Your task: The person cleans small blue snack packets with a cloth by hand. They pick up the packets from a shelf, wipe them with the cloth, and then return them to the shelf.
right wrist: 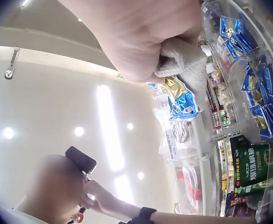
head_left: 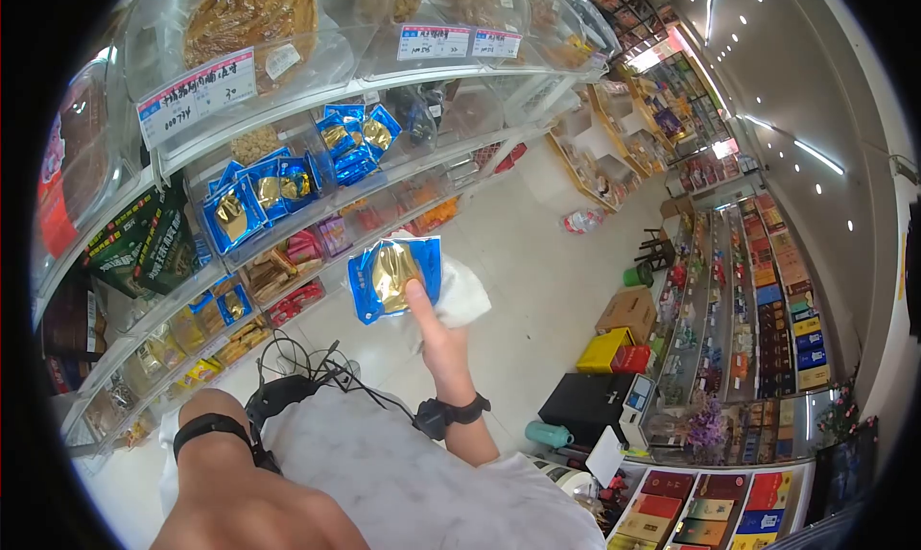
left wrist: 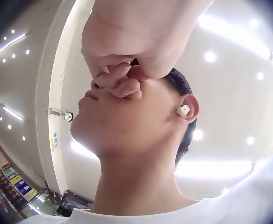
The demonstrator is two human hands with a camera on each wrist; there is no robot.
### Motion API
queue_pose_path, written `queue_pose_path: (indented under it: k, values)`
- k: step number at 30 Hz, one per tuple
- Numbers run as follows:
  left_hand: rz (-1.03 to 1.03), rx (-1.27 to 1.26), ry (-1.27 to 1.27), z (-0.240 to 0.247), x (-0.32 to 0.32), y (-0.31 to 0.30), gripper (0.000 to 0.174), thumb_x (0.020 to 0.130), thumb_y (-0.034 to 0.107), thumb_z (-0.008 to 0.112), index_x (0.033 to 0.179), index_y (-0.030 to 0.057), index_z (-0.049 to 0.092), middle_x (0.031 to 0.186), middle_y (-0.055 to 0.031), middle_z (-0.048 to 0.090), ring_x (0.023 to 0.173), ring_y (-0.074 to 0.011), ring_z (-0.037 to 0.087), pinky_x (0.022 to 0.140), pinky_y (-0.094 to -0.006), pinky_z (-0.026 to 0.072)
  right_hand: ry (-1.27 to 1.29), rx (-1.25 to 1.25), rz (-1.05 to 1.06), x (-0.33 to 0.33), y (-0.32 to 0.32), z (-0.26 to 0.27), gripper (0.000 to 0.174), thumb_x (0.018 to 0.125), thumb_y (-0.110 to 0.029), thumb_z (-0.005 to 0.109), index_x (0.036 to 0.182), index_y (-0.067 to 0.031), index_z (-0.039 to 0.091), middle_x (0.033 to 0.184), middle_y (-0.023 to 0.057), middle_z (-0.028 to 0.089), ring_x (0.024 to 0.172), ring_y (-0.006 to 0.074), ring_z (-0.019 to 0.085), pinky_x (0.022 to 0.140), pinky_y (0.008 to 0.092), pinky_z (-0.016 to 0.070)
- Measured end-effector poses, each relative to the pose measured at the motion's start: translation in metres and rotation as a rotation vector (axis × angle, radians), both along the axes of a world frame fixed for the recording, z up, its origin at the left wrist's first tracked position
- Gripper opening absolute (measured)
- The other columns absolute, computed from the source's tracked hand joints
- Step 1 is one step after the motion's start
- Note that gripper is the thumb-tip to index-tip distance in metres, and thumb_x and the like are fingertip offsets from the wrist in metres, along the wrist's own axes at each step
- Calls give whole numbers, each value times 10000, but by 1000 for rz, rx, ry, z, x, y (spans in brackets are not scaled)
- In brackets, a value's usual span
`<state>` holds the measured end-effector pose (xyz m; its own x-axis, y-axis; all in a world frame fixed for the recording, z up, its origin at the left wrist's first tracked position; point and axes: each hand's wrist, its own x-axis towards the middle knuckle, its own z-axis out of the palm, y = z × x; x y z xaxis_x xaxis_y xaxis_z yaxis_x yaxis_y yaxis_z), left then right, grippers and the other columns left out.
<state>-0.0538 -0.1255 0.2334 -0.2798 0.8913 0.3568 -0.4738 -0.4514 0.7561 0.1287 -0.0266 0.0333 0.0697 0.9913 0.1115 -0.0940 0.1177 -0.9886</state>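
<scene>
In the head view the right hand (head_left: pixel 446 353) grips a blue-and-gold packet (head_left: pixel 391 276), thumb across its front, with a white cloth (head_left: pixel 464 296) behind it. The right wrist view shows the same hand (right wrist: pixel 141 37) with the grey-white cloth (right wrist: pixel 190 65) and the packet (right wrist: pixel 181 102) below the fingers. The left hand (head_left: pixel 254 502) is raised close to the head camera, fingers hidden there. In the left wrist view this hand (left wrist: pixel 132 37) has curled fingers (left wrist: pixel 122 86) against the lower face, with nothing visible held.
Shelves on the left carry similar blue packets (head_left: pixel 273 190), green bags (head_left: pixel 149 243) and price labels (head_left: pixel 197 94). Black cables (head_left: pixel 307 363) hang by the lower shelf. Across the tiled floor (head_left: pixel 508 272) stand a cardboard box (head_left: pixel 625 312), a yellow box (head_left: pixel 602 350) and display racks.
</scene>
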Motion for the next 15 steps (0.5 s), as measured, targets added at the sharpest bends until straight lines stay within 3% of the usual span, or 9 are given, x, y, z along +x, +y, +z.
queue_pose_path:
  k: [1,6,9,15]
  values:
    - [66,20,-31,-1,6,0,340,809,165,726,592,14,512,536,-142,589,338,-195,446,361,-308,284,-4,0,-5,2,0,-3,341,984,-150,643,1278,9,571,1144,38,639,1032,100,588,913,262,471]
    - [-326,360,-234,-18,-12,13,330,808,195,726,576,11,578,523,-121,586,412,-190,500,384,-316,314,-21,-16,-17,4,1,-5,344,983,-144,639,1281,15,570,1149,44,640,1028,104,592,912,263,473]
    - [-490,-128,224,14,-42,7,307,827,222,713,597,27,655,550,-101,615,481,-194,539,406,-331,357,-23,-14,-11,3,3,-2,351,981,-138,638,1288,18,567,1161,51,642,1031,109,594,916,264,472]
    - [-515,566,-337,-37,-20,17,46,882,16,655,888,-28,670,639,-195,648,457,-259,615,352,-320,453,-40,-23,8,9,4,-7,378,978,-133,637,1313,23,556,1229,74,636,1075,124,588,949,274,460]
